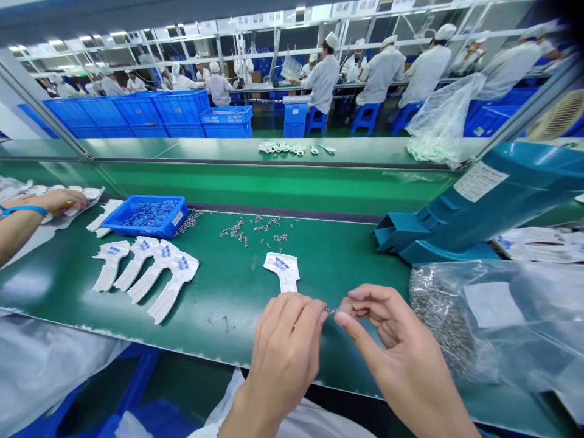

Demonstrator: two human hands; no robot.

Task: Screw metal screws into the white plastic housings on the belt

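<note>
The left hand (283, 356) and right hand (401, 359) are pinching a tiny metal part (331, 311) between their fingertips above the green table (347, 267), risking its loss among the scattered metal pieces (255, 228) if the grip slips.

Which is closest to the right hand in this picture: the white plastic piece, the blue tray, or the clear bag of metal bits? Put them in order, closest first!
From the right hand:
1. Clear bag of metal bits, right beside it, to its right.
2. White plastic piece, ahead and to the left.
3. Blue tray, far off on the left.
</note>
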